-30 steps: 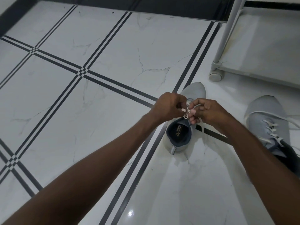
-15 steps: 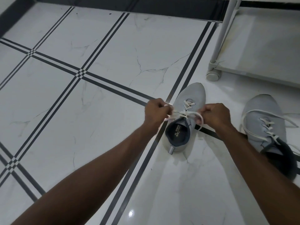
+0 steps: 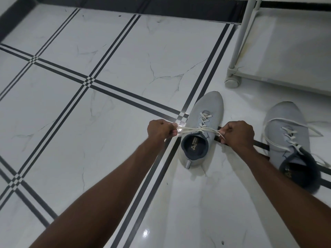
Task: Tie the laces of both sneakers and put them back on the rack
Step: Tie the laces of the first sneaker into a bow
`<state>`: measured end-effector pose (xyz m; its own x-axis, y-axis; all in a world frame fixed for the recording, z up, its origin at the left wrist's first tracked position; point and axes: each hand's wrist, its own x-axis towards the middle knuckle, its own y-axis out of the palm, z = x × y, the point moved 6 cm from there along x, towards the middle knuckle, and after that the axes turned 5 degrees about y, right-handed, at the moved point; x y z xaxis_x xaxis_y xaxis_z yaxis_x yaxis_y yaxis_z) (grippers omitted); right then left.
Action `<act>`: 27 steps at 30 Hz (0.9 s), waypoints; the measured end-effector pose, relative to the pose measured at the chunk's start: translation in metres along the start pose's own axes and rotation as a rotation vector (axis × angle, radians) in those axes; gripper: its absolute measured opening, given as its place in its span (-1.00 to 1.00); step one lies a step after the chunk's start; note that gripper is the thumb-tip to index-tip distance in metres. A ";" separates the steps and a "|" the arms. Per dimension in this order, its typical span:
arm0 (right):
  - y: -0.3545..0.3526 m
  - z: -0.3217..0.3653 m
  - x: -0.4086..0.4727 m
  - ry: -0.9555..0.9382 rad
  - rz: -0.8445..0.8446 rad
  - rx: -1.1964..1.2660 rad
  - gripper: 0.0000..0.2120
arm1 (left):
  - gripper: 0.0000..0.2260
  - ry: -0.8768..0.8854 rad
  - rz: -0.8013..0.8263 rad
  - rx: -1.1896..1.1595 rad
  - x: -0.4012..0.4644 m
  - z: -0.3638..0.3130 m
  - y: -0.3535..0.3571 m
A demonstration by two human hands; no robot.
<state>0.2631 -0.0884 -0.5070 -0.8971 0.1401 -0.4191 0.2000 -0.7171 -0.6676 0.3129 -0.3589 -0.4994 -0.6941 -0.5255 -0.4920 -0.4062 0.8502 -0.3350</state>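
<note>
A light grey sneaker (image 3: 208, 108) with a dark blue collar stands on the floor, toe pointing away from me. Its white laces (image 3: 198, 129) are stretched tight sideways across the tongue. My left hand (image 3: 159, 130) grips the lace end to the sneaker's left, and my right hand (image 3: 237, 133) grips the other end on its right. A second grey sneaker (image 3: 284, 122) sits further right with its white laces (image 3: 293, 138) lying loose over it and onto the floor. The white shoe rack (image 3: 286, 51) stands at the upper right.
The floor is glossy white marble tile with black double stripes (image 3: 86, 83). The rack's leg and castor wheel (image 3: 232, 82) stand just beyond the first sneaker's toe. A black skirting band (image 3: 143, 5) runs along the top.
My hands were together over the sneaker's tongue working the laces. They have since pulled apart sideways, drawing the laces taut.
</note>
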 end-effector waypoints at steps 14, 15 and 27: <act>0.011 0.007 0.005 -0.206 0.251 0.019 -0.81 | -0.86 0.435 0.497 0.667 0.002 -0.044 0.019; 0.013 0.006 0.005 -0.198 0.282 0.036 -0.80 | -0.86 0.462 0.514 0.724 0.002 -0.046 0.019; 0.014 0.009 0.018 -0.375 0.279 -0.205 -0.80 | -0.78 0.812 0.457 1.066 0.000 -0.041 0.027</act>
<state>0.2458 -0.1021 -0.5180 -0.8705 -0.3197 -0.3742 0.4918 -0.5379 -0.6847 0.2775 -0.3347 -0.4754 -0.9323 0.2603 -0.2509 0.3276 0.3143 -0.8910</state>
